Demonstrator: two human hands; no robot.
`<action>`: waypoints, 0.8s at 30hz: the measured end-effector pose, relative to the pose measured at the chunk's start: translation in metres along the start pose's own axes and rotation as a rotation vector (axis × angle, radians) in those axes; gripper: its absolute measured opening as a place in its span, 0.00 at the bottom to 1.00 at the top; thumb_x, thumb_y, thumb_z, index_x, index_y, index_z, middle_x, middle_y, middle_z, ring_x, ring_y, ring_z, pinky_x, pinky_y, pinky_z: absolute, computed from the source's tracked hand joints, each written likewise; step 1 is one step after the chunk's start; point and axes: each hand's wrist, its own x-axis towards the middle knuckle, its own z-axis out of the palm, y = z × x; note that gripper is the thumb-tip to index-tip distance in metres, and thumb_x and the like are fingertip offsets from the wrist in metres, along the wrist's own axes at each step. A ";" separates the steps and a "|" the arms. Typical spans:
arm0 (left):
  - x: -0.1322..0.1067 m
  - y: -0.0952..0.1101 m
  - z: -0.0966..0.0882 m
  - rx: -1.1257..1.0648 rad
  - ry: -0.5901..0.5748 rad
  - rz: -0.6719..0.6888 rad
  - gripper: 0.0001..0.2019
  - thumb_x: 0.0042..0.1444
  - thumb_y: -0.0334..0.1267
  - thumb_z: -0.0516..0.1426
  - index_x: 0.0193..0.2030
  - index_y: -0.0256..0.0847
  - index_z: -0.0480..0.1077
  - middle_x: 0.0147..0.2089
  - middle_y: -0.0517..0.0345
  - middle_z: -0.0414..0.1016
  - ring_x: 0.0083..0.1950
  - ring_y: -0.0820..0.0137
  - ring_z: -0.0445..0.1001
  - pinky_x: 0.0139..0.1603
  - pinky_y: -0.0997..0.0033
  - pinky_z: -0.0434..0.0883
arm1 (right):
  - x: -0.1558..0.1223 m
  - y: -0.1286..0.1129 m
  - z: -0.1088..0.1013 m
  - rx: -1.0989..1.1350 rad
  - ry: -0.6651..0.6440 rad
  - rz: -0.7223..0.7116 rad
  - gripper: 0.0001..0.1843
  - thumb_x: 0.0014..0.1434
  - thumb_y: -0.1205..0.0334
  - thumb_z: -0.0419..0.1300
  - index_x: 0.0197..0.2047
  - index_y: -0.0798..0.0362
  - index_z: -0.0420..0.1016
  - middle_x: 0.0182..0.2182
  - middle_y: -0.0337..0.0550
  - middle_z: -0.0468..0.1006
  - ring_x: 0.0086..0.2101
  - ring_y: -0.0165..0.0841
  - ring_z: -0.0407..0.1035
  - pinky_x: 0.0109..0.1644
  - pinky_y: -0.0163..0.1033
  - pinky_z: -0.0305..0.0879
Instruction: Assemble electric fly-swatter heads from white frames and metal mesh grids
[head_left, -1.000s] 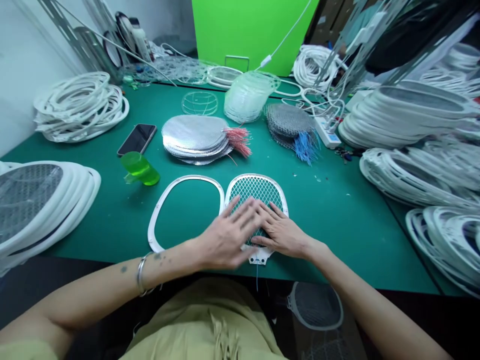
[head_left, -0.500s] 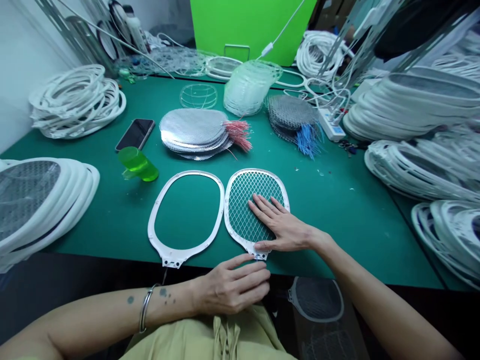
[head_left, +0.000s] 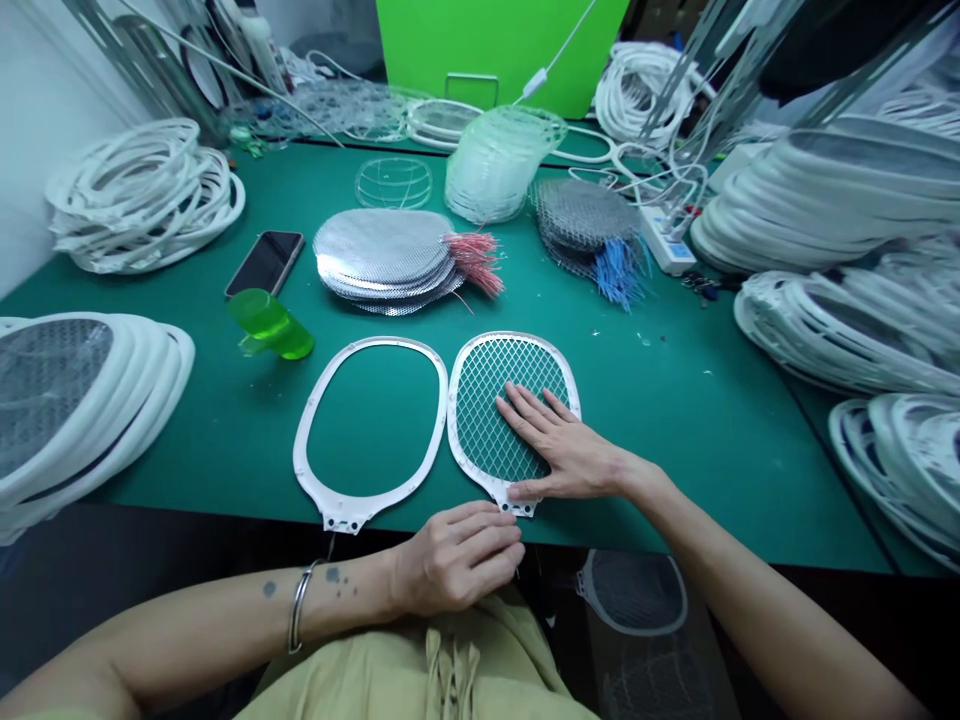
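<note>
My right hand (head_left: 559, 445) lies flat with spread fingers on the grid of a white mesh-filled racket frame (head_left: 459, 440). Its thumb rests by the frame's narrow neck. Just below that neck, at the table's front edge, my left hand (head_left: 461, 557) is closed with curled fingers. Whatever its fingertips pinch is hidden by the hand. To the left, almost touching the first frame, a white racket frame without mesh (head_left: 301, 440) lies on the green table (head_left: 660, 400). A thin dark wire hangs from its neck.
Behind lie a stack of silver mesh sheets (head_left: 382, 250) with red wires and dark mesh sheets (head_left: 585, 215) with blue wires. A green tape dispenser (head_left: 274, 325) and a phone (head_left: 265, 264) are at left. White frame stacks (head_left: 169, 400) (head_left: 817, 200) flank both sides.
My left hand has moved slightly up and left, its fingers curling in more. My right hand stays flat on the mesh. The whole view has shifted a little.
</note>
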 end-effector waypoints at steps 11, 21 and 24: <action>-0.001 0.017 0.029 -0.035 0.203 -0.269 0.09 0.59 0.23 0.53 0.36 0.37 0.73 0.35 0.57 0.81 0.42 0.74 0.80 0.57 0.70 0.72 | 0.002 0.001 0.008 -0.085 -0.003 0.029 0.61 0.52 0.23 0.46 0.72 0.53 0.25 0.70 0.49 0.23 0.68 0.45 0.23 0.69 0.54 0.21; 0.024 -0.026 -0.044 -0.340 -0.256 -0.413 0.22 0.61 0.41 0.58 0.61 0.45 0.65 0.58 0.58 0.74 0.59 0.68 0.73 0.67 0.66 0.61 | 0.001 0.001 -0.001 -0.179 0.025 -0.033 0.60 0.52 0.24 0.47 0.72 0.56 0.30 0.69 0.56 0.35 0.67 0.50 0.34 0.67 0.62 0.42; 0.017 -0.054 -0.041 0.021 -0.244 -0.508 0.26 0.63 0.41 0.55 0.67 0.46 0.58 0.68 0.56 0.60 0.69 0.59 0.59 0.70 0.51 0.55 | 0.001 0.006 0.010 -0.282 0.147 -0.149 0.60 0.52 0.25 0.49 0.72 0.56 0.32 0.68 0.57 0.41 0.65 0.52 0.46 0.62 0.59 0.60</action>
